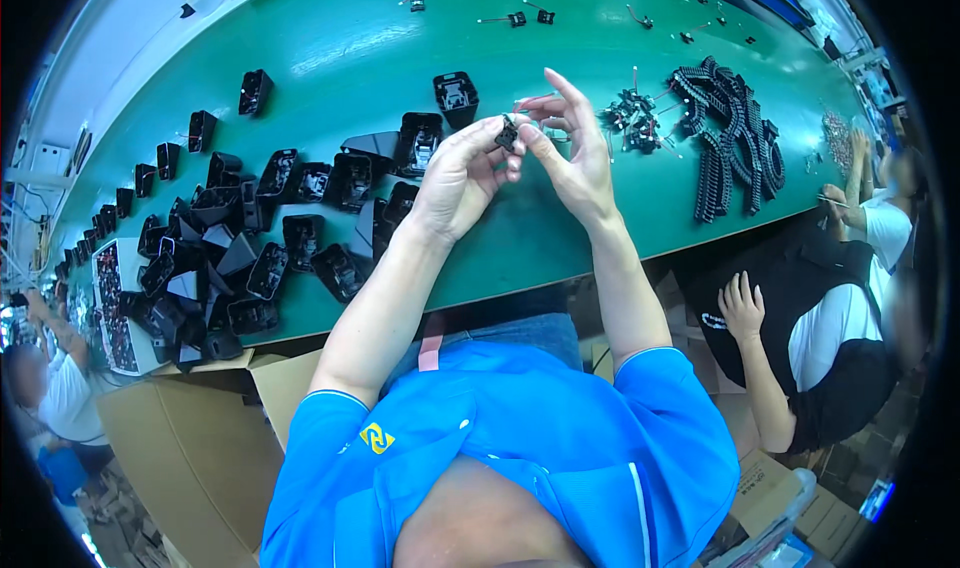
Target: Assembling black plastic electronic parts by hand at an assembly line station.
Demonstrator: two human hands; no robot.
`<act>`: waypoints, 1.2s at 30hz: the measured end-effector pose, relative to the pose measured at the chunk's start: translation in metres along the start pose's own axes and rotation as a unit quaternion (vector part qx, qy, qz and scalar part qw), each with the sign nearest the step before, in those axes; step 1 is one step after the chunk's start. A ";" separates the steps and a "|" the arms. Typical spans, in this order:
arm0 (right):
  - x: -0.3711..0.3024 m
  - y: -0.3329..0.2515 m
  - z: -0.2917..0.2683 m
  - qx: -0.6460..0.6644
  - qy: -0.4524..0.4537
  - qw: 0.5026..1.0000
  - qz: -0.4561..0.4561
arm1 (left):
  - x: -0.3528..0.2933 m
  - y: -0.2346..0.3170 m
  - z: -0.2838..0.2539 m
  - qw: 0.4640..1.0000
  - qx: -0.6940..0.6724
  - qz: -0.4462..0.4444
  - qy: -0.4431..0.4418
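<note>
Above the green table (pixel 540 233), both my hands meet around a small black part with a wire (pixel 508 133). My left hand (pixel 462 173) pinches it between thumb and fingers. From the right, the thumb of my right hand (pixel 575 158) presses against the same part, its other fingers raised and partly curled near a thin reddish wire. An open black plastic housing (pixel 456 96) stands just beyond my left hand. Another black housing (pixel 418 140) lies to the left of that hand. A pile of small wired parts (pixel 634 120) lies right of my right hand.
Many black housings (pixel 215 208) crowd the table's left side. Black linked strips (pixel 735 133) lie on the right. Single wired parts (pixel 517 19) sit along the far side. Cardboard boxes (pixel 190 458) stand below the near edge. A co-worker's hand (pixel 741 306) is at the right.
</note>
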State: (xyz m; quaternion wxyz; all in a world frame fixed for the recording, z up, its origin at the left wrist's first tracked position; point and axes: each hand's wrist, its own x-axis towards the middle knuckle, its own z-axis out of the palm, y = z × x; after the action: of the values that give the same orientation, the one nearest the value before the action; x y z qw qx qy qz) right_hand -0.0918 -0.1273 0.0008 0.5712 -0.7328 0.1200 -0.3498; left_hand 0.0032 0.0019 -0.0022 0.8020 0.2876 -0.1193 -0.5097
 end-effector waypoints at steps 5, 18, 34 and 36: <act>-0.001 -0.003 -0.006 0.119 -0.046 0.990 0.063 | -0.002 0.000 -0.002 1.000 0.019 0.003 -0.013; 0.002 -0.001 -0.007 -0.071 -0.014 0.994 -0.083 | 0.002 -0.003 0.001 0.999 -0.002 0.038 0.026; 0.001 0.000 -0.006 -0.081 -0.028 0.993 -0.080 | 0.001 -0.004 0.001 0.998 0.041 0.046 0.015; 0.000 0.002 -0.006 -0.087 -0.038 0.992 -0.080 | 0.002 -0.005 -0.003 0.997 0.045 0.051 0.022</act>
State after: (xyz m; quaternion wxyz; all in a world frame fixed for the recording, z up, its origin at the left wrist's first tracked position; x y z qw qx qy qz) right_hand -0.0953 -0.1325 -0.0001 0.4794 -0.8000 0.0689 -0.3542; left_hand 0.0014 -0.0005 -0.0080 0.8157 0.3278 -0.1390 -0.4560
